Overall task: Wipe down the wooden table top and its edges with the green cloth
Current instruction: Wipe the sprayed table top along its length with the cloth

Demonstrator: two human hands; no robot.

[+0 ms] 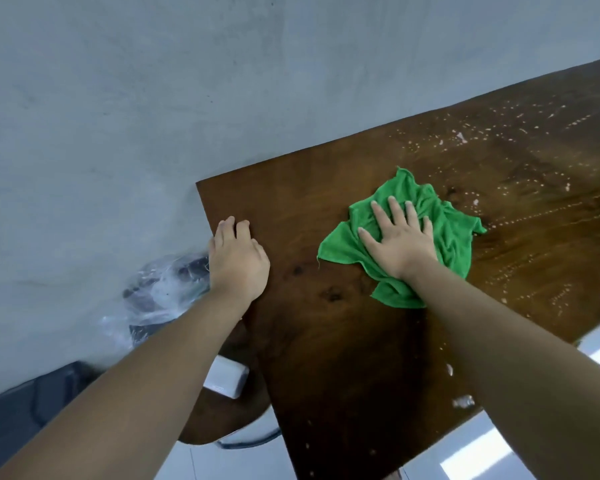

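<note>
Grey wall behind dark brown wooden table top (326,341), white specks on far R part. Crumpled green microfibre cloth (447,230) lies on the top, mid-way across. R hand (400,244) pressed flat on it, fingers straight + spread. L hand (238,258) rests at table's L edge, fingers bent, holding nothing.

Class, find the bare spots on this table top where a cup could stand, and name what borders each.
Bare wood: between the left hand and the green cloth; the far corner beyond the left hand; the near middle of the table. White specks crowd the wood right of the cloth.
</note>
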